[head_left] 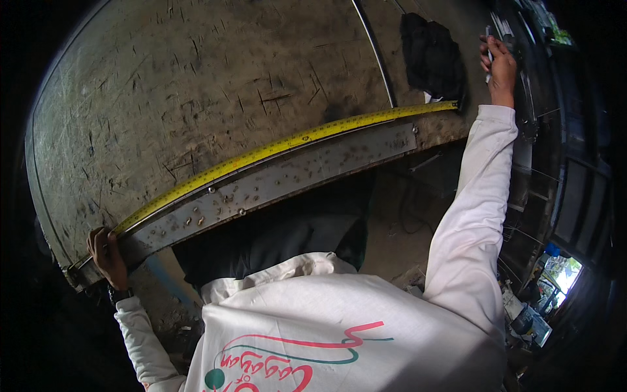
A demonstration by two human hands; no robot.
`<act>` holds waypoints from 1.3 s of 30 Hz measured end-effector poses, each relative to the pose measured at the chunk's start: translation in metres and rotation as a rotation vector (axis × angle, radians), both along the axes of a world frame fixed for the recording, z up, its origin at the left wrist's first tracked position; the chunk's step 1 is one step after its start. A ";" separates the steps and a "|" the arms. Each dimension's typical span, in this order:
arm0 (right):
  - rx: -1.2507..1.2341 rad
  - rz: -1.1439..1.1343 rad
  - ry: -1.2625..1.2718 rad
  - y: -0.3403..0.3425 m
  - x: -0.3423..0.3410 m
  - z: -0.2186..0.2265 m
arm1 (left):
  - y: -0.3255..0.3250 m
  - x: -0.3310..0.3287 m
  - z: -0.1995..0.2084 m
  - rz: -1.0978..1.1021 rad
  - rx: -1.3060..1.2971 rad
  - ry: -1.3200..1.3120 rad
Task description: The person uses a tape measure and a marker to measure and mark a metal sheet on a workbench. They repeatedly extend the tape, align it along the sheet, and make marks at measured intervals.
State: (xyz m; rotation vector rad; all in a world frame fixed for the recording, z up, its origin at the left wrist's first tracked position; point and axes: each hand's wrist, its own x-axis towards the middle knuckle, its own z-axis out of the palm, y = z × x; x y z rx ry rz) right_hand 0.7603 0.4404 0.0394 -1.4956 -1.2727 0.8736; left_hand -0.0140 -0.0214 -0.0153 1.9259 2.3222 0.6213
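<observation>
A yellow tape measure [261,155] is drawn out along the front edge of the worktable, beside a thin metal bar. Its right end stops near a dark cloth item. My left hand [109,258] is closed at the tape's left end, by the table's left front corner; its fingers curl over the edge and hide what lies under them. Raised past the table's right end, my right hand [500,65] pinches a slim, pale, pen-like stick [488,55], held upright and apart from the tape.
Along the front of the scarred worktable [215,78] runs a grey metal strip [287,175] with rust spots and small studs. A thin metal rod [373,52] lies across the far side, left of the crumpled black cloth item [431,55]. Clutter stands at the lower right.
</observation>
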 end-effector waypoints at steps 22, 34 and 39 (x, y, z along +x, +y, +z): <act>-0.592 0.293 -0.880 0.002 0.090 0.006 | 0.016 0.013 0.025 -0.003 0.008 0.047; 0.050 0.426 0.636 -0.127 0.018 0.024 | 0.015 0.012 0.017 -0.007 0.086 0.006; 0.069 0.553 0.834 -0.219 -0.158 0.011 | 0.011 0.011 0.014 0.006 0.093 0.005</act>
